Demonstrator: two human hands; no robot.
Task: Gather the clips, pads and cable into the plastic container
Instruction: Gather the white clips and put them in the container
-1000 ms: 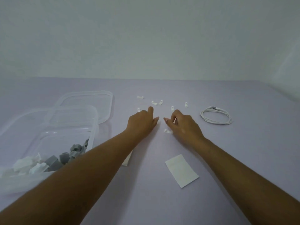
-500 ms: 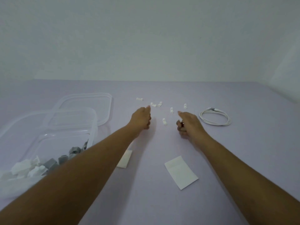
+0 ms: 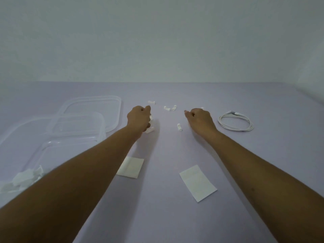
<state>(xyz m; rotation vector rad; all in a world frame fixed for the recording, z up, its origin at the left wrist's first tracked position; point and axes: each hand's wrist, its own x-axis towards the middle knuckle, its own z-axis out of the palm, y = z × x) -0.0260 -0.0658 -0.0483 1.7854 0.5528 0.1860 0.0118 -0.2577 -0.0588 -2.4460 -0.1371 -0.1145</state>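
Plastic container: clear and open, at the left edge of the frame, on the purple table.
Stored clips: a white heap inside the container, at its lower left corner, partly hidden by the left forearm.
Lid: clear, flat on the table behind the container, with its near side overlapped by the container's rim.
Left hand: centre left, just right of the lid, knuckles up, fingers curled under.
Gathered clips: small white pieces showing at the right edge of the left hand, gripped in its curled fingers.
Left pad: white rectangle, lower centre, flat on the table, with its left edge under the left forearm.
Far clip: white, on the table just above the left hand.
Pair of clips: white, side by side, between the two hands and a little above them.
Lone clip: white, on the table just left of the right hand.
Right hand: centre right, knuckles up, fingers curled in; I cannot tell whether they pinch anything.
Half-hidden clip: a white speck at the top edge of the right hand.
Right pad: white rectangle, lower centre right, tilted, lying apart from both arms.
Cable: white, coiled in a loop, right of the right hand, on the table, well apart from the container.
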